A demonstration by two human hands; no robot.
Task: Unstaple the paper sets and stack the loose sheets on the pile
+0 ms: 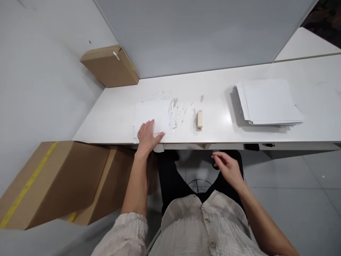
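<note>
My left hand (pixel 149 136) rests on a pile of white paper (pixel 151 110) at the left of the white table, thumb spread away from the fingers. The pile is uneven, with torn strips along its right side, and a piece of paper (pixel 159 148) hangs over the front edge below my wrist. My right hand (pixel 227 167) is above my lap, short of the table edge. Its fingers are curled in a pinch; anything between them is too small to make out. A small beige stapler-like thing (pixel 199 119) stands on the table right of the pile.
Torn paper scraps (pixel 184 109) lie between the pile and the beige thing. A taller stack of white paper (pixel 269 101) stands at the right. One cardboard box (pixel 112 67) is at the back left corner; larger boxes (pixel 66 181) stand below left. A grey panel (pixel 197 35) borders the back.
</note>
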